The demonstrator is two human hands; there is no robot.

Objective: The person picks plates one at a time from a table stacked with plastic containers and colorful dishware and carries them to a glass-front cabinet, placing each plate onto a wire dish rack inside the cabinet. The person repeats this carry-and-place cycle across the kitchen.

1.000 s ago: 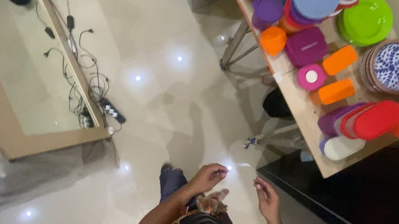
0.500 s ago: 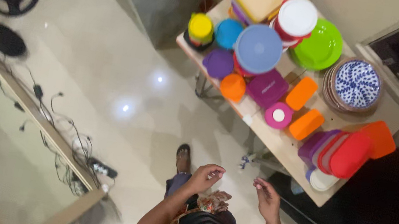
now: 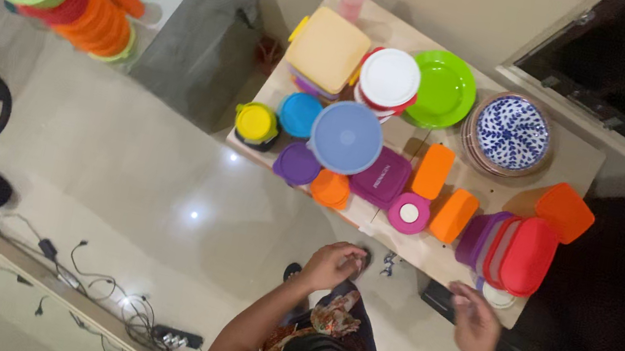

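a head-worn camera looks straight down at a person standing on a glossy cream tiled floor (image 3: 158,174) before a small wooden table (image 3: 581,159) crowded with plastic kitchenware. the left hand (image 3: 333,265) hangs at waist height, fingers curled loosely inward toward the palm, clamped on nothing that can be seen; it is just short of the table's near edge. the right hand (image 3: 472,322) is held out with its fingers spread a little apart and empty, hovering just below the table's near corner. directly beyond the right hand, near it but not touching, stands a row of upright red and purple plastic lids (image 3: 513,252), with a small white round lid (image 3: 498,297) at the table edge closest to the fingertips. beyond the left hand sit a pink round container with a white centre (image 3: 409,213), an orange round tub (image 3: 330,188) and a magenta rectangular lunch box (image 3: 382,177). further off from both hands are a large pale blue round lid (image 3: 347,136), a lime green plate (image 3: 442,90) and a blue and white patterned bowl (image 3: 512,134). a tangle of black cables (image 3: 134,315) lies on the floor behind the left hand. as a judgement, reaching well here means closing on one piece at a time from above, since the leaning lids look easy to topple.
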